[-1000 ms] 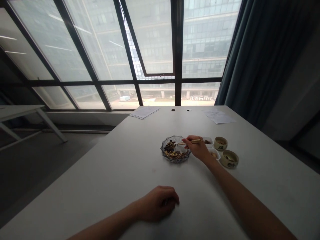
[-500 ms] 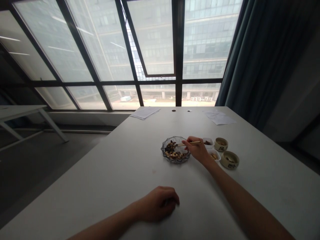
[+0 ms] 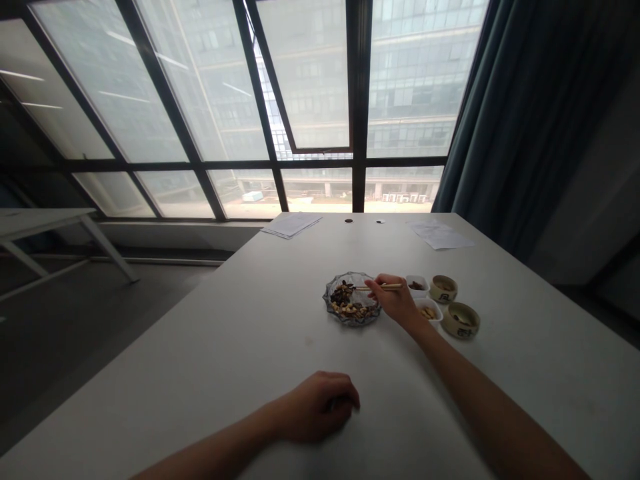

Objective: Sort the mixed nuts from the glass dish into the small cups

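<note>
My right hand (image 3: 393, 297) is closed around a pair of pale chopsticks (image 3: 391, 287). Their tips reach into a clear glass bowl (image 3: 327, 312) with a scalloped rim, at the dark pieces on its left side. Inside lie mixed small foods (image 3: 354, 309), which look like nuts and dark seeds; their exact kinds are hard to tell. Whether the tips grip a piece cannot be made out. Nearer to me, my left hand (image 3: 323, 405) rests on the table with its fingers curled in and nothing visible in them.
Right of the glass bowl stand two white plastic tubs (image 3: 424, 283) with food, partly behind my right hand. Beside them are two beige ceramic bowls (image 3: 461, 329) with dark characters. Papers (image 3: 291, 225) lie at the white table's (image 3: 200, 373) far end, before the windows.
The chopstick tips have shifted very slightly among the dark pieces. My left hand stays in place, and the whole view has moved a touch.
</note>
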### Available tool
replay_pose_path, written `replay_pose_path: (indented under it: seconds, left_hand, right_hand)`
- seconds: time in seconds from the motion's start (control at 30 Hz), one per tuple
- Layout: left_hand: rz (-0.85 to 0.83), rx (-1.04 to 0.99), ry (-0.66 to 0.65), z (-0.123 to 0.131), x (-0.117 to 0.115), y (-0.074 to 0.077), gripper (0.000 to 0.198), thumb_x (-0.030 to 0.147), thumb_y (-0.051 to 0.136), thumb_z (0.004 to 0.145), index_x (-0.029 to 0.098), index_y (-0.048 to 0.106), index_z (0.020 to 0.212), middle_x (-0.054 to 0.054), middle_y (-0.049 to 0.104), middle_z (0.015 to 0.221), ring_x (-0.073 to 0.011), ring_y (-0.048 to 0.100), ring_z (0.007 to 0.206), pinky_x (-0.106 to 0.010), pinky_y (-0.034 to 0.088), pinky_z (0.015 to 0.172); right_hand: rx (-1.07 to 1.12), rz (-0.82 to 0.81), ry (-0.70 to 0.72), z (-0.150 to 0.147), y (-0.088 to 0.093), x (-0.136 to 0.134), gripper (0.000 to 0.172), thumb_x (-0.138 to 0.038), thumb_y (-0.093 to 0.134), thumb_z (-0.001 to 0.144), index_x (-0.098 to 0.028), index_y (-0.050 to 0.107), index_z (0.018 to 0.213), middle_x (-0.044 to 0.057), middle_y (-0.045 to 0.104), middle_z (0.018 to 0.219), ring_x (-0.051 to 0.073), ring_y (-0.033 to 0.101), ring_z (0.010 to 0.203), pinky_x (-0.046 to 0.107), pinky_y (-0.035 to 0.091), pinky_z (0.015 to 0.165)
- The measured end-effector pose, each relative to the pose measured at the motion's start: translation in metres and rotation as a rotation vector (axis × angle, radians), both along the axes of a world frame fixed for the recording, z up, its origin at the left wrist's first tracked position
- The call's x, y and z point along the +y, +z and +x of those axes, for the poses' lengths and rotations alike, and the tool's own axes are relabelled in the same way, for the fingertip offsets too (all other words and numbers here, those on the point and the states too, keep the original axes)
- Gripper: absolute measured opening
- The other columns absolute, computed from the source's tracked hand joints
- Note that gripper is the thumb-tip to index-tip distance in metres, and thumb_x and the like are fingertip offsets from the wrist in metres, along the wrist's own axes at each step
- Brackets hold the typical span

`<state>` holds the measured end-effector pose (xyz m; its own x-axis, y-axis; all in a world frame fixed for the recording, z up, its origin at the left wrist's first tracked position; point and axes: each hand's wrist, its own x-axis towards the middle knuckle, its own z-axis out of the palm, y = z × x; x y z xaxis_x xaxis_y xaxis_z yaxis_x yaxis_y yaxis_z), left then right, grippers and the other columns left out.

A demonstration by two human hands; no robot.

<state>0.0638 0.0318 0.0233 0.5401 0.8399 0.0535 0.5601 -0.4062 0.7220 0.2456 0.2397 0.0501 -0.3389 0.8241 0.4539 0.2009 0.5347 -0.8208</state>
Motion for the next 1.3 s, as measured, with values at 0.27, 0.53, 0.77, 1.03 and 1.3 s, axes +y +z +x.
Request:
replay_pose_path:
  seconds: [0.27,0.53,0.77,1.03,1.3]
  left_hand:
    - [-0.01,-0.013,0.009,0.0,0.0,0.003,0.023,0.012,0.055,0.086,0.019,0.071,0.101,-0.003,0.068,0.09,-0.0136,0.06,0.074,-0.022,0.047,0.07]
    - [-0.012,0.004,0.013,0.0,0.0,0.003,0.023,0.012,0.055,0.087,0.02,0.07,0.101,-0.003,0.069,0.091,-0.0146,0.061,0.078,-0.023,0.048,0.074]
    - [-0.016,0.017,0.025,0.001,0.0,0.002,0.023,0.011,0.055,0.085,0.02,0.07,0.099,-0.003,0.07,0.092,-0.0143,0.061,0.077,-0.023,0.048,0.073]
    - [-0.029,0.019,0.032,-0.001,0.0,0.001,0.025,0.01,0.054,0.084,0.021,0.069,0.101,-0.001,0.068,0.091,-0.0132,0.059,0.076,-0.022,0.046,0.071]
    - [-0.052,0.018,0.045,-0.001,-0.001,0.004,0.024,0.009,0.055,0.084,0.02,0.069,0.1,0.0,0.065,0.088,-0.0126,0.057,0.074,-0.022,0.044,0.07]
  right_hand:
    - [-0.002,0.002,-0.005,0.0,0.005,-0.003,0.041,-0.049,0.064,0.092,-0.02,0.063,0.062,0.005,0.071,0.059,0.022,0.071,0.057,0.026,0.048,0.051]
    - [0.069,-0.029,-0.065,0.027,0.06,-0.01,0.044,-0.058,0.07,0.087,-0.019,0.066,0.065,0.008,0.074,0.062,0.025,0.075,0.062,0.028,0.056,0.054]
    - [0.101,-0.027,-0.283,0.103,0.135,-0.035,0.039,-0.057,0.077,0.081,-0.019,0.071,0.074,0.01,0.076,0.069,0.028,0.077,0.064,0.028,0.061,0.047]
    - [-0.141,-0.255,-0.413,0.196,0.141,-0.027,0.023,-0.039,0.085,0.076,-0.022,0.071,0.069,0.014,0.075,0.069,0.033,0.077,0.063,0.035,0.065,0.047]
    - [-0.152,-0.434,-0.3,0.186,0.12,-0.001,0.033,-0.032,0.095,0.064,-0.015,0.067,0.064,0.012,0.072,0.064,0.029,0.076,0.058,0.03,0.066,0.048]
